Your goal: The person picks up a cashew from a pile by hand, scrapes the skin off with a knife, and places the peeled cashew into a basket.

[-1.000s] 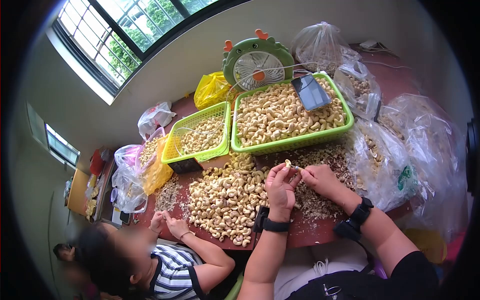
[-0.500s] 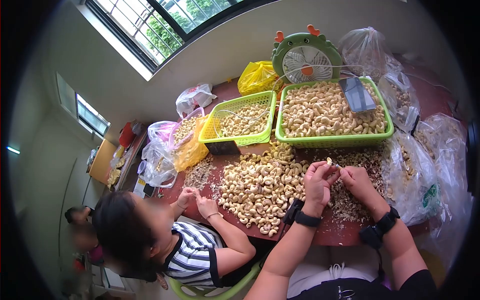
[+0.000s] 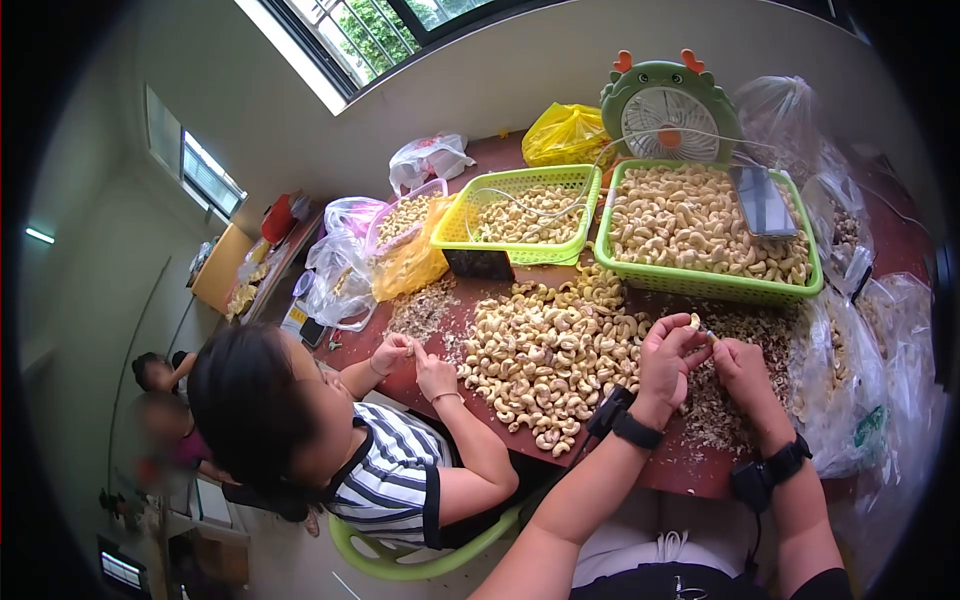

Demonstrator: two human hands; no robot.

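Between the fingertips of my left hand (image 3: 670,365) is a pale cashew nut (image 3: 694,321). My right hand (image 3: 742,375) is closed around a small thin tool (image 3: 711,336), its tip close to the nut; most of the tool is hidden by my fingers. Both hands are nearly touching, above brown skin flakes (image 3: 722,418) on the dark red table (image 3: 690,470). A large heap of cashews (image 3: 550,360) lies just left of my left hand. Beyond my hands stands a green basket (image 3: 715,285) full of cashews.
A phone (image 3: 763,203) lies on the green basket's nuts, with a fan (image 3: 672,115) behind. A yellow-green basket (image 3: 515,255) stands further left. Plastic bags (image 3: 850,400) lie at the right. A co-worker (image 3: 380,460) sits at my left; more people are in the background.
The camera view has shifted, so the table and baskets appear further right. My hands keep nearly the same pose, with the nut and tool still held close together.
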